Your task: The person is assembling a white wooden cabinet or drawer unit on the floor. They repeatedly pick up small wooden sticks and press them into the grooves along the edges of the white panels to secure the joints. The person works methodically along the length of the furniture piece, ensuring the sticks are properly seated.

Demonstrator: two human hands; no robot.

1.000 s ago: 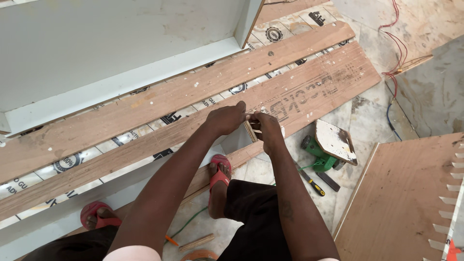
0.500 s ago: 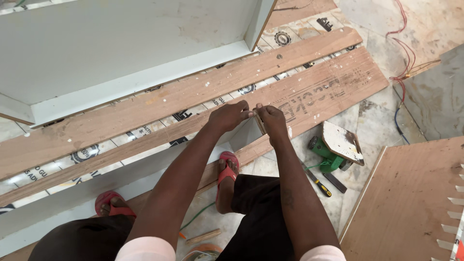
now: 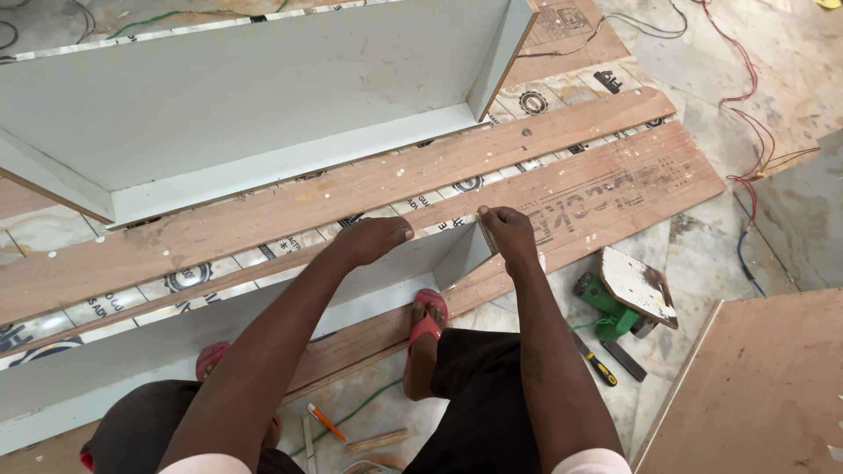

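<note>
1. Left hand (image 3: 373,239), centre frame, lies flat with loosely spread fingers on the white panel (image 3: 263,325); grip holds nothing.
2. Right hand (image 3: 509,233), just right of it, pinches the panel's upright end piece (image 3: 463,254).
3. Planks (image 3: 351,189) lie across the frame above.
4. Green saw (image 3: 619,298) sits on the floor, lower right.

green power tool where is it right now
In the head view the green power tool lies on the floor at the right, just right of the right hand and forearm, beside the end of the long wooden plank.
</note>
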